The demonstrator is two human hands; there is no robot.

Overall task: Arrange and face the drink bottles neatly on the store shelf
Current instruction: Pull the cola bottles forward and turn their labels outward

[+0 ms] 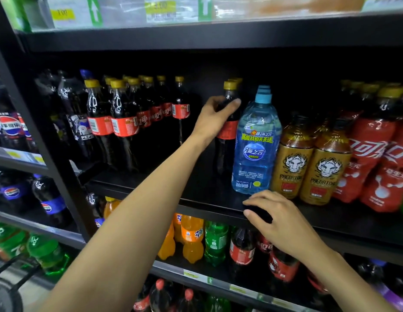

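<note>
— What is taken in first?

— A black shelf is seen running across the view, with more shelves above and below it. Its left part is filled by a row of cola bottles with yellow caps and red labels, stood upright several deep. Pepsi bottles are stood at the left end of that row.

— And what is found on the right?

— Red-wrapped bottles are packed together at the far right. Next to them, toward the middle, two gold energy drink bottles are placed near the front edge, touching each other. Just to their left a blue water bottle is stood upright with its label turned forward, and more blue caps are lined up behind it.

— Where is the bottle that is being handled?

— A single cola bottle is found upright on the shelf, just left of the blue water bottle and slightly behind it. It is kept well apart from the row of cola bottles by a bare stretch of shelf. Another yellow cap is seen close behind it.

— How are the hands placed?

— The single cola bottle is gripped by the left hand at the shoulder, below the cap, with the fingers curled round it. The front edge of the shelf, just below the blue water bottle, is pinched by the right hand: the bent fingers are laid on top and the thumb is set against the front lip.
</note>
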